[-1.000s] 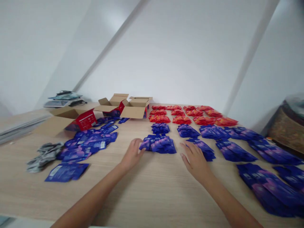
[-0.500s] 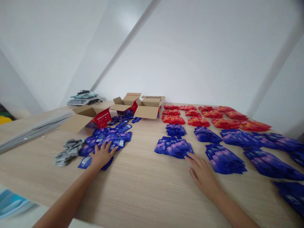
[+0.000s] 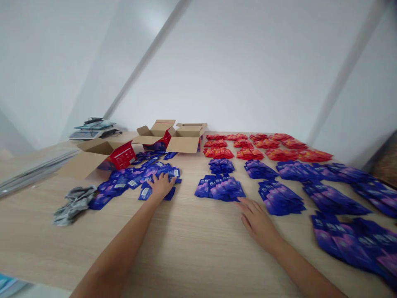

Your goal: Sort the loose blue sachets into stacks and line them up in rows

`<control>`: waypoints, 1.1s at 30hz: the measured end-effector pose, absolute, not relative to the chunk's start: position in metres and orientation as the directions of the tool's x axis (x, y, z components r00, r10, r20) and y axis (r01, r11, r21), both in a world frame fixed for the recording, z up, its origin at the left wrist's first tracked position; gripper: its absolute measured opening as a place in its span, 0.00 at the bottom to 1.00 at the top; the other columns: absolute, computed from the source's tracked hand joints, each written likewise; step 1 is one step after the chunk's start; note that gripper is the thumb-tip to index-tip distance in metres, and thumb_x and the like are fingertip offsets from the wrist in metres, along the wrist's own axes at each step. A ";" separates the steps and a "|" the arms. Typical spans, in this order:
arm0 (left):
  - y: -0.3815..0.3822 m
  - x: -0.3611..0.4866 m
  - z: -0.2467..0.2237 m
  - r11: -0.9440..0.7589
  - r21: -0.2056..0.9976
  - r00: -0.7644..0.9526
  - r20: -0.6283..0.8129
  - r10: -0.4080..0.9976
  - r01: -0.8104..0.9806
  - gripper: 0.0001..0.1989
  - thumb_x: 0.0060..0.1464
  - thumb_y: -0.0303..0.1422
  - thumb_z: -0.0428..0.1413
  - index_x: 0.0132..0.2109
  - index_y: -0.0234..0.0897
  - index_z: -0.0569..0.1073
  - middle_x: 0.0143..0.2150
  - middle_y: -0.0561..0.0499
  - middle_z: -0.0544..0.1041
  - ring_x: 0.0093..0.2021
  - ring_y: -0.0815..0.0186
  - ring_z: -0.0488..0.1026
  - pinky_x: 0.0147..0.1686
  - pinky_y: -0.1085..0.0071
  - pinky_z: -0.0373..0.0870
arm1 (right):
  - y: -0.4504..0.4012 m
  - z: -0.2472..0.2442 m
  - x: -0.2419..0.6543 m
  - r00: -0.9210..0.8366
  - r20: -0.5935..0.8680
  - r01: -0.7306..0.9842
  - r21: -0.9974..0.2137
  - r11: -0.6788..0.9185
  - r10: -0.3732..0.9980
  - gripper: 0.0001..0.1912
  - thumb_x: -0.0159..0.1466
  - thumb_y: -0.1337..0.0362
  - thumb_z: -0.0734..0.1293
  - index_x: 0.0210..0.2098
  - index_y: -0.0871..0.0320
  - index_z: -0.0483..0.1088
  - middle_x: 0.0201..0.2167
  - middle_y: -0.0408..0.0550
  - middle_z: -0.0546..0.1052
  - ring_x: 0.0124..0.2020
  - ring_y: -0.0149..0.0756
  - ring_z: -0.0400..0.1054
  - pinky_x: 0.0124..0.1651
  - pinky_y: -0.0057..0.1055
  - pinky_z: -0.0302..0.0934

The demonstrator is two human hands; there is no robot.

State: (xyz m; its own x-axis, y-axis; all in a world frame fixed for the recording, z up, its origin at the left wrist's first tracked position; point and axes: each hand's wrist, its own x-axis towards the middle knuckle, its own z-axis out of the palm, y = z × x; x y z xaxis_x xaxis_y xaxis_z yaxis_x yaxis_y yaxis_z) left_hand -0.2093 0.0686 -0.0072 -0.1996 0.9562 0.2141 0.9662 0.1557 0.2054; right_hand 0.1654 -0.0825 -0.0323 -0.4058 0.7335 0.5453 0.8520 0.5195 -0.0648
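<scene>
Spread fingers of my left hand (image 3: 161, 186) rest on the right part of a loose heap of blue packets (image 3: 120, 181) on the wooden table. Beside the front right corner of a fanned blue bundle (image 3: 219, 187), my right hand (image 3: 254, 217) lies with its fingers apart, the fingertips at the bundle's edge. More blue bundles (image 3: 281, 198) are laid out to the right. Behind them sit rows of red packet bundles (image 3: 249, 154). Neither hand is closed around anything.
Open cardboard boxes (image 3: 186, 142) stand behind the heap, the nearest (image 3: 122, 155) at the left. Grey gloves (image 3: 75, 205) lie left of the packets. A scale (image 3: 85, 134) with things on it is at the back left, near long grey strips (image 3: 37, 174).
My left hand has moved right, and some blue packets under it have shifted right with it. My right hand stays near the same bundle. The view has turned slightly right.
</scene>
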 end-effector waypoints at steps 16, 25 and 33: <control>0.008 -0.114 -0.004 -0.564 0.237 0.388 0.519 0.762 0.791 0.21 0.60 0.42 0.45 0.55 0.37 0.65 0.55 0.43 0.70 0.57 0.57 0.64 0.57 0.55 0.59 | -0.154 -0.004 0.290 0.182 0.528 0.923 0.198 -0.329 0.829 0.27 0.63 0.53 0.59 0.52 0.70 0.64 0.49 0.71 0.69 0.45 0.57 0.67 0.36 0.45 0.65; -0.002 -0.109 -0.016 -0.567 0.369 0.350 0.510 0.786 0.736 0.19 0.60 0.41 0.45 0.54 0.38 0.67 0.53 0.45 0.72 0.55 0.57 0.67 0.57 0.56 0.61 | -0.165 -0.030 0.295 0.208 0.399 0.889 0.303 -0.342 0.893 0.22 0.63 0.62 0.58 0.49 0.74 0.67 0.37 0.69 0.74 0.33 0.51 0.72 0.28 0.39 0.65; -0.002 -0.117 -0.022 -0.558 0.412 0.338 0.495 0.801 0.720 0.21 0.60 0.43 0.43 0.54 0.38 0.67 0.53 0.46 0.72 0.56 0.57 0.67 0.58 0.56 0.60 | -0.160 -0.031 0.305 0.167 0.507 0.880 0.310 -0.360 0.846 0.17 0.59 0.75 0.57 0.46 0.69 0.69 0.30 0.63 0.74 0.29 0.46 0.72 0.26 0.34 0.65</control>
State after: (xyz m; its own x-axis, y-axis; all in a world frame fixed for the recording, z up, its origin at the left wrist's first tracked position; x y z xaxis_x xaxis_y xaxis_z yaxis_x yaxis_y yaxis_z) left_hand -0.1173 -0.0024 -0.0223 0.3375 0.8006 0.4951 0.7201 -0.5584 0.4119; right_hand 0.3048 -0.1600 -0.0308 0.1667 0.8455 0.5072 0.8800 -0.3597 0.3103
